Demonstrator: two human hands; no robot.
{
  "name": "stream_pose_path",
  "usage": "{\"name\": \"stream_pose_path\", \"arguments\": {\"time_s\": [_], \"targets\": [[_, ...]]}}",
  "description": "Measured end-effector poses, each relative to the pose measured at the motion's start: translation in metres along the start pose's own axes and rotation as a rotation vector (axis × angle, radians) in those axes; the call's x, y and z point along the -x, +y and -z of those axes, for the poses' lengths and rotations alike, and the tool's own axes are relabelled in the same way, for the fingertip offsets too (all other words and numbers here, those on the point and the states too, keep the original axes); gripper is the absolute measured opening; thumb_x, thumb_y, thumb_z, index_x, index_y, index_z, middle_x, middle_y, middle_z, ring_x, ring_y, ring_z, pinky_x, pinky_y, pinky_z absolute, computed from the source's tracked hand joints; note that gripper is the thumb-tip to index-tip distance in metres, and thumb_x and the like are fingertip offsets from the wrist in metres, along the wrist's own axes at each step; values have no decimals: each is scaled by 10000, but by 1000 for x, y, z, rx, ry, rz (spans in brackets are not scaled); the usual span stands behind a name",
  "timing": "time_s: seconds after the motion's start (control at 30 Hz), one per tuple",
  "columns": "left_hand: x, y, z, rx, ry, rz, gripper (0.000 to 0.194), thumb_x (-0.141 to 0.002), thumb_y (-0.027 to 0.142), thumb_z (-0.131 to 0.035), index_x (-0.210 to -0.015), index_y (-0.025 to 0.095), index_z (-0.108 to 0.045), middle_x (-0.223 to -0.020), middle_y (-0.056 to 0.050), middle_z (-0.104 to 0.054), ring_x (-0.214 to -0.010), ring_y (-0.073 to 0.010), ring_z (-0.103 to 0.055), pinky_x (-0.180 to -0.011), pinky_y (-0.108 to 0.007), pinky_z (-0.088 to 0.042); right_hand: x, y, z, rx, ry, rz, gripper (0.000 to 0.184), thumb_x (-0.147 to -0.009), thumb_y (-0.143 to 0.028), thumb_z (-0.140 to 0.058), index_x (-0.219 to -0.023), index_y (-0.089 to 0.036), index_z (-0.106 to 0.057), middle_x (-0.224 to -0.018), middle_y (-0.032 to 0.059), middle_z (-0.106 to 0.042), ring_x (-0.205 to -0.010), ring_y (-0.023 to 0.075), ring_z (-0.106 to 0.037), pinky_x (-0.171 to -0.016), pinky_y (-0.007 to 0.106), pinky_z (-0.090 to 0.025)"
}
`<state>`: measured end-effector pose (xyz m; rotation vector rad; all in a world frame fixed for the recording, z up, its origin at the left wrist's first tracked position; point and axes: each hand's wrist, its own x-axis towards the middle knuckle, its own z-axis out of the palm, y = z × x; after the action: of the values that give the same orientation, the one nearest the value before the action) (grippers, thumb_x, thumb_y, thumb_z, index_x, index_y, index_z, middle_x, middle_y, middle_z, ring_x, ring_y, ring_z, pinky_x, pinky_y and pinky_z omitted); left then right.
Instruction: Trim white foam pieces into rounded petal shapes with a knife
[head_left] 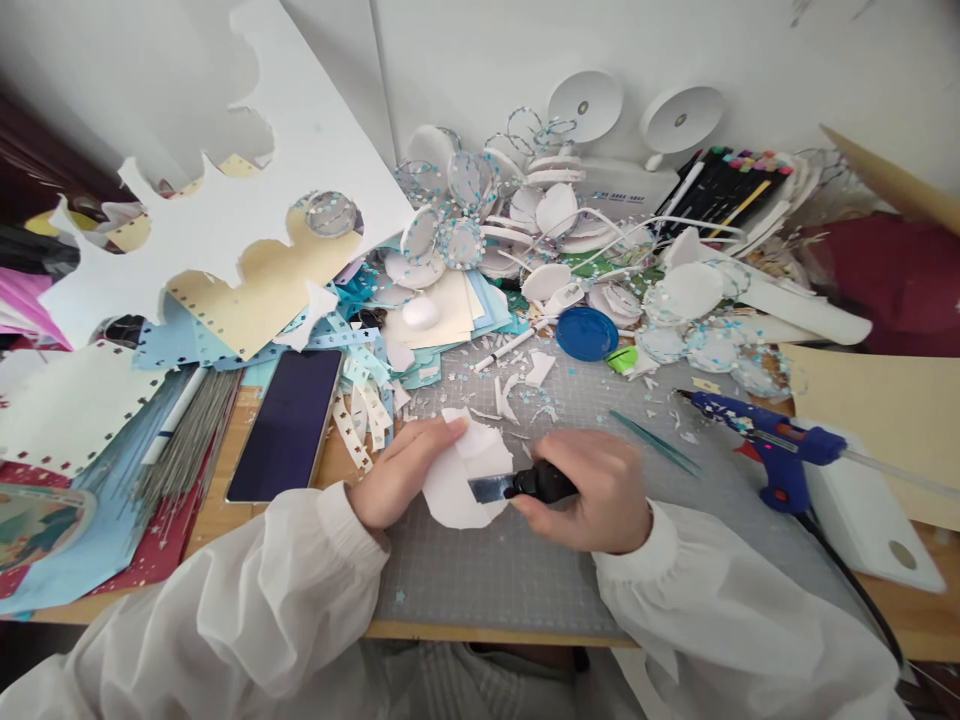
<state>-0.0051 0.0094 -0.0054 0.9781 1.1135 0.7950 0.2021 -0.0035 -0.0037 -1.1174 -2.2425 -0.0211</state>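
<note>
My left hand (405, 468) is closed on the left edge of a white, roughly oval foam or card piece (457, 490), thumb on top and the other fingers hidden behind it. In my right hand (600, 490) is a black-handled utility knife (544, 483), gripped with the fingers wrapped round it. Its blade points left and lies over the right part of the white piece. Both hands are above the grey cutting mat (495, 590). White offcuts (510, 400) and small scraps lie just beyond the piece.
To the right lie a blue glue gun (780, 440) with its cord and teal tweezers (652, 440). A phone (285, 425) and thin wires (191, 450) are at left. Behind are a blue lid (587, 333), several white discs with beaded wire (469, 180), and a large cut white sheet (300, 130).
</note>
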Motion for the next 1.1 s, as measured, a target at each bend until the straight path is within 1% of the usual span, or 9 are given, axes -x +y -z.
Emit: {"name": "stream_pose_path", "arguments": {"time_s": [0.1,0.17,0.23,0.3,0.5,0.6,0.7,0.97,1.1], "targets": [[0,-4,2,-18,49,-21,414,-786,556,-579,-644,167,-601,-559,14,-516,-504,-109,-489,-421,-214,-348,0,-1,0,63,8,12,411,-809,-534,-513,-595,-183,-526,-495,-4,-526,-468,121,-485,-502,276,-310],[1,-5,2,-84,44,-129,423,-827,526,-555,-608,164,-558,-537,32,-455,-494,-85,-427,-428,-208,-311,-1,-1,0,106,10,17,412,-802,-531,-536,-585,-181,-530,-501,-1,-541,-479,122,-499,-512,276,-312],[2,-5,1,-154,5,-241,441,-871,487,-517,-575,161,-503,-521,42,-409,-480,-71,-369,-436,-212,-288,-1,0,1,130,12,18,415,-801,-527,-548,-575,-179,-533,-498,-1,-544,-478,120,-502,-514,275,-309],[2,-4,0,-192,-33,-301,449,-900,454,-484,-561,161,-464,-512,48,-379,-470,-64,-332,-442,-217,-279,-1,1,2,146,15,12,413,-796,-523,-562,-571,-177,-538,-491,-3,-542,-476,119,-506,-514,277,-307],[1,-3,1,-270,-50,-356,453,-933,429,-432,-568,160,-440,-507,47,-373,-464,-62,-333,-449,-230,-266,-1,4,4,208,-8,-20,399,-772,-506,-605,-557,-176,-544,-505,-4,-567,-500,128,-550,-529,278,-313],[3,-2,2,-343,-64,-368,444,-940,424,-413,-592,154,-469,-516,38,-405,-473,-67,-377,-450,-235,-263,-2,4,4,203,-45,-8,410,-777,-512,-597,-548,-178,-532,-488,-11,-549,-490,122,-543,-522,274,-303],[4,-1,2,-384,-60,-374,460,-941,426,-409,-571,155,-444,-499,38,-388,-464,-68,-377,-447,-240,-256,-3,4,3,195,-68,-5,427,-784,-523,-586,-540,-179,-521,-471,-15,-525,-473,114,-522,-515,270,-293],[2,-3,2,-351,-30,-367,480,-938,434,-417,-545,161,-385,-489,49,-353,-453,-59,-338,-447,-236,-246,-2,4,5,154,-148,-7,444,-799,-544,-561,-551,-178,-517,-482,-13,-536,-464,113,-510,-510,270,-283],[1,-2,2,-356,-30,-366,478,-934,445,-419,-551,161,-404,-490,47,-355,-455,-63,-341,-443,-235,-246,-1,5,5,130,-121,-5,444,-801,-548,-552,-558,-178,-524,-481,-12,-530,-462,112,-501,-515,269,-290]]}}
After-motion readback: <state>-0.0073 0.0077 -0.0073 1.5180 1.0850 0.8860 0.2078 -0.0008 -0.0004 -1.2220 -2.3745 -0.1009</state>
